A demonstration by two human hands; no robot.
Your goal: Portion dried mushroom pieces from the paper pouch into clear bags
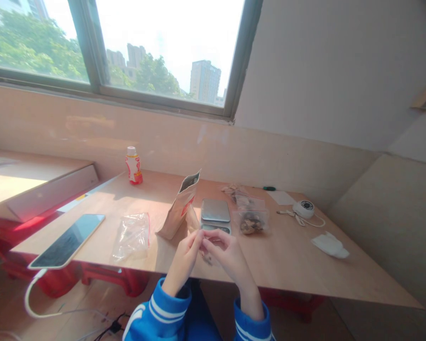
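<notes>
Small plastic bag [208, 258], translucent, dark-flecked, over tabletop's [291, 265] straight front edge, pinched finger-and-thumb by left hand [182, 260] and right hand [232, 258]; kraft-paper pouch [175, 214], upright, open-topped, beside metal-plate digital scale [216, 211]; smooth wood-toned surface extending wide rightward

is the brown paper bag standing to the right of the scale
No, the brown paper bag stands to the left of the scale, with its top open.
</notes>
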